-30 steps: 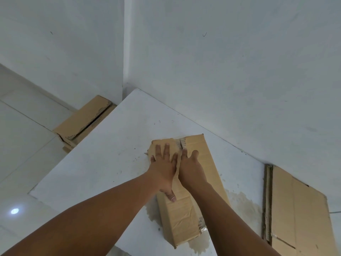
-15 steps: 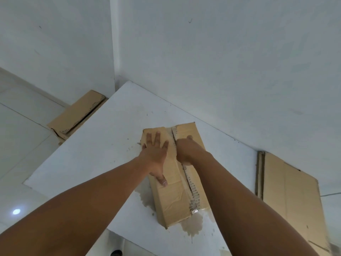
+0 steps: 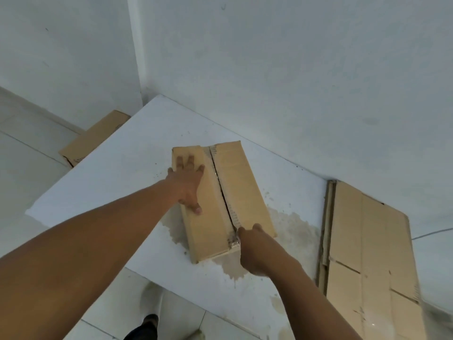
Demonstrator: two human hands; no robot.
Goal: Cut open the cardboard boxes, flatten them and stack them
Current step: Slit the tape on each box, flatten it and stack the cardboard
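Lying on the white table [image 3: 122, 180], the cardboard box [image 3: 245, 192] points its long axis away from the person, its top seam [image 3: 221, 192] gaping along most of its length. The left hand [image 3: 187, 185] presses flat, fingers spread, on the far left flap. The right hand [image 3: 255, 251], the nearer of the 2, is curled at the seam's near end. Whether it grips a cutter cannot be told.

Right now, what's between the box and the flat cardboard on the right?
Just white table with a brownish stain, nothing standing on it, between the box and the flat cardboard. The head view shows this.
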